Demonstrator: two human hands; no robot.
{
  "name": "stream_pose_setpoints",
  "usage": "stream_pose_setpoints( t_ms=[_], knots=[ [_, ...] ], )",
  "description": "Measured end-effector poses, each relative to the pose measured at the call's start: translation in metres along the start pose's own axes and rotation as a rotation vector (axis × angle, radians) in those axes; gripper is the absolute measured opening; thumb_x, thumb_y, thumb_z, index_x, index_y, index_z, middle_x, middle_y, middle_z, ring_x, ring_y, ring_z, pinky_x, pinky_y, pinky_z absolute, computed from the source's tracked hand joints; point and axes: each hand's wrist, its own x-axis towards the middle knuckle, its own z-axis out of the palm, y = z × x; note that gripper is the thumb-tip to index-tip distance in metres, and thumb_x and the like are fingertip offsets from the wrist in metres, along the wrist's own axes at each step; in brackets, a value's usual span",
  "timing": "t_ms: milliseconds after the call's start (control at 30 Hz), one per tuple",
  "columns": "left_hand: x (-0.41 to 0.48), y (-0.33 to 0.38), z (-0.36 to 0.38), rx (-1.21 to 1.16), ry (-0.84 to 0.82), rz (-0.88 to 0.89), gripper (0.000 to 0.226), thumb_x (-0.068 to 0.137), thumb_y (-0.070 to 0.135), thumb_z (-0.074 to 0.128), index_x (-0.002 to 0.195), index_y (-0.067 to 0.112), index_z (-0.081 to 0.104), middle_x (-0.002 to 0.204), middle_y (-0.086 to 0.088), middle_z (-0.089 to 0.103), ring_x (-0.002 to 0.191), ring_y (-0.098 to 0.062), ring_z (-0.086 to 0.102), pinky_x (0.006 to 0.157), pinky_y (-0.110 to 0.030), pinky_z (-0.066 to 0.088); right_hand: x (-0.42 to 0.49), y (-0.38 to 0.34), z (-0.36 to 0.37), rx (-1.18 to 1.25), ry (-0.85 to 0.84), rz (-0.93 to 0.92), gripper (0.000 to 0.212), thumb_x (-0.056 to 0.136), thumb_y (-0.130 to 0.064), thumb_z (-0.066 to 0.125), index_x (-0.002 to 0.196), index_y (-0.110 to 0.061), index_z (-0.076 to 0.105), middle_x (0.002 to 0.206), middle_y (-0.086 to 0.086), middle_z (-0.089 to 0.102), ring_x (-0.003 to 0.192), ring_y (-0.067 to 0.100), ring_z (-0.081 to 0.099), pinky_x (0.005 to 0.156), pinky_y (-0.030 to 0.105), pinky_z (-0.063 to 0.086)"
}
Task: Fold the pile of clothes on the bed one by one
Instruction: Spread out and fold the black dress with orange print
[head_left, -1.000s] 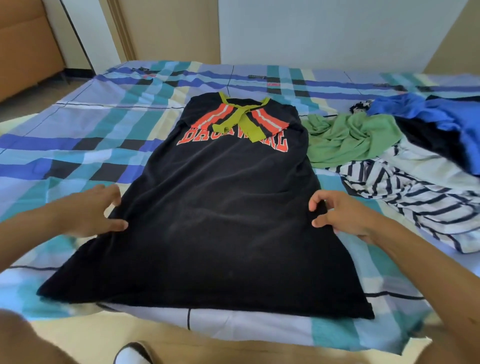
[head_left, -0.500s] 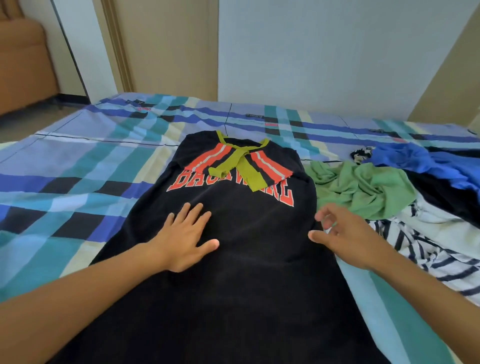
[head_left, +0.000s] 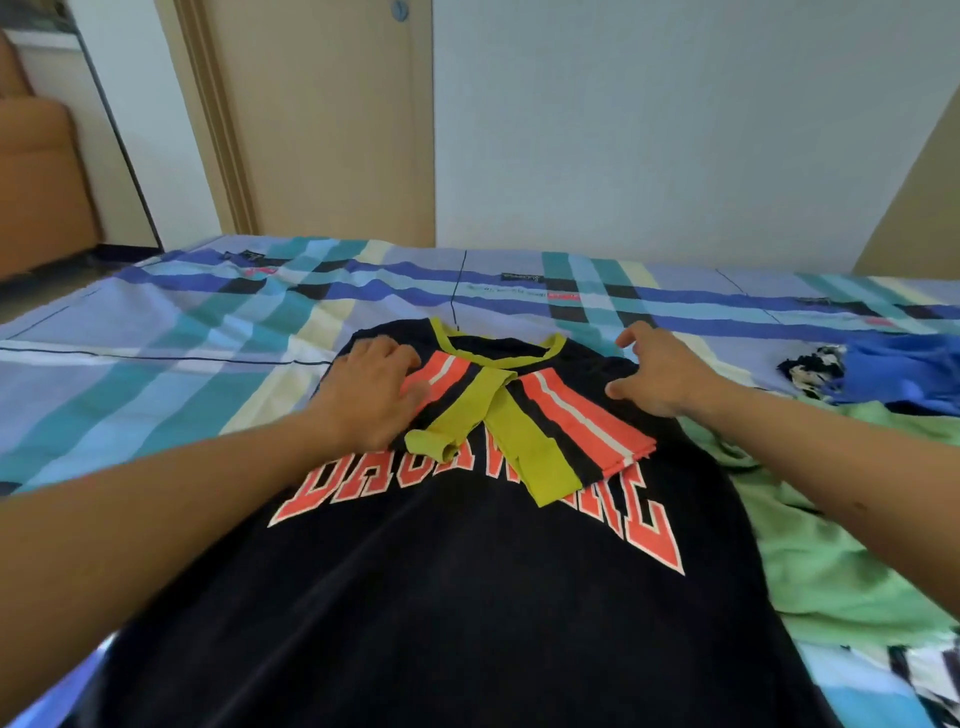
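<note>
Here we rest left hand (head_left: 371, 400) and right hand (head_left: 662, 376), fingers (head_left: 641, 335) spread and empty, on the shirt (head_left: 467, 597) shoulders, probably to flatten it.

A: Where does the camera sit?
B: On the person's head. It is the only view, so nothing is shared with a second one.
A: Which way does it face?
B: Forward and down across the bed (head_left: 156, 358), with the far wall (head_left: 675, 130) filling the upper third of the frame.
A: How near is it?
B: Close. The black shirt (head_left: 467, 597) fills the lower centre and runs off the bottom edge; the forearms enter from the left and right edges, and the left hand (head_left: 371, 395) and right hand (head_left: 660, 374) reach mid-frame.
</note>
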Motion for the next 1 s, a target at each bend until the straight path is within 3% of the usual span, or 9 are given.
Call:
stream_pose_setpoints(
  t_ms=[133, 233, 333, 400, 433, 500, 600, 700, 1000],
  knots=[
    [0.066, -0.016, 0.019, 0.130, -0.070, -0.067, 0.053, 0.095, 0.029, 0.054, 0.143, 0.012, 0.040, 0.139, -0.015, 0.045, 0.131, -0.033, 0.039, 0.106, -0.050, 0.040, 0.050, 0.017, 0.017, -0.036, -0.085, 0.070, 0.086, 0.085, -0.026, 0.079, 0.152, -0.013, 0.028, 0.153, 0.014, 0.040, 0.126, 0.032, 0.049, 0.091, 0.032, 0.039],
    [0.104, -0.023, 0.045, 0.247, -0.204, -0.102, 0.092, 0.084, 0.033, 0.071, 0.155, 0.014, 0.017, 0.157, -0.018, 0.023, 0.147, -0.036, 0.017, 0.117, -0.054, 0.028, 0.077, 0.026, 0.038, -0.053, -0.195, 0.079, 0.102, 0.079, -0.027, 0.084, 0.157, -0.015, 0.019, 0.157, 0.014, 0.035, 0.137, 0.035, 0.041, 0.105, 0.038, 0.039],
    [0.136, -0.032, 0.060, 0.267, -0.359, -0.147, 0.125, 0.074, 0.038, 0.079, 0.158, 0.018, -0.011, 0.166, -0.013, -0.005, 0.152, -0.035, -0.007, 0.121, -0.057, 0.014, 0.093, 0.028, 0.048, -0.032, -0.248, 0.096, 0.110, 0.074, -0.021, 0.087, 0.158, -0.014, 0.016, 0.156, 0.015, 0.035, 0.136, 0.037, 0.042, 0.101, 0.040, 0.042],
    [0.152, -0.038, 0.055, 0.210, -0.466, -0.188, 0.135, 0.066, 0.034, 0.081, 0.155, 0.023, -0.021, 0.166, -0.011, 0.002, 0.152, -0.037, 0.009, 0.117, -0.055, 0.026, 0.097, 0.026, 0.043, -0.011, -0.281, 0.133, 0.102, 0.072, -0.020, 0.088, 0.154, -0.013, 0.027, 0.150, 0.014, 0.041, 0.130, 0.038, 0.047, 0.098, 0.042, 0.048],
    [0.157, -0.040, 0.051, 0.184, -0.504, -0.206, 0.135, 0.063, 0.033, 0.081, 0.155, 0.025, -0.017, 0.164, -0.012, 0.014, 0.146, -0.038, 0.025, 0.112, -0.052, 0.036, 0.099, 0.025, 0.040, -0.012, -0.308, 0.146, 0.092, 0.071, -0.020, 0.089, 0.148, -0.012, 0.037, 0.143, 0.013, 0.048, 0.123, 0.038, 0.053, 0.096, 0.044, 0.051],
    [0.157, -0.041, 0.048, 0.217, -0.491, -0.186, 0.114, 0.061, 0.038, 0.081, 0.153, 0.020, 0.016, 0.147, -0.014, 0.043, 0.124, -0.035, 0.049, 0.100, -0.047, 0.046, 0.098, 0.024, 0.041, -0.031, -0.324, 0.132, 0.069, 0.070, -0.020, 0.089, 0.130, -0.010, 0.055, 0.124, 0.012, 0.061, 0.105, 0.035, 0.061, 0.088, 0.043, 0.055],
    [0.143, -0.037, 0.037, 0.299, -0.382, -0.082, 0.056, 0.070, 0.041, 0.080, 0.113, 0.017, 0.056, 0.104, -0.007, 0.061, 0.092, -0.028, 0.059, 0.082, -0.040, 0.052, 0.086, 0.013, 0.042, -0.113, -0.209, 0.046, 0.047, 0.074, -0.021, 0.086, 0.110, -0.013, 0.058, 0.105, 0.008, 0.059, 0.093, 0.029, 0.056, 0.075, 0.033, 0.045],
    [0.117, -0.028, 0.015, 0.288, -0.297, -0.022, 0.026, 0.083, 0.040, 0.072, 0.084, 0.018, 0.057, 0.083, -0.005, 0.061, 0.076, -0.026, 0.060, 0.070, -0.038, 0.053, 0.062, -0.002, 0.026, -0.115, -0.078, -0.045, 0.040, 0.074, -0.024, 0.085, 0.103, -0.011, 0.062, 0.104, 0.011, 0.061, 0.094, 0.031, 0.058, 0.074, 0.033, 0.044],
    [-0.014, 0.008, -0.126, 0.193, -0.049, 0.239, 0.037, 0.075, 0.047, 0.064, 0.061, 0.016, 0.049, 0.058, -0.009, 0.053, 0.059, -0.036, 0.052, 0.060, -0.037, 0.041, -0.067, -0.042, -0.081, -0.123, -0.023, -0.233, 0.027, 0.075, -0.022, 0.084, 0.093, -0.011, 0.068, 0.086, 0.010, 0.064, 0.082, 0.028, 0.059, 0.059, 0.030, 0.038]
  ],
)
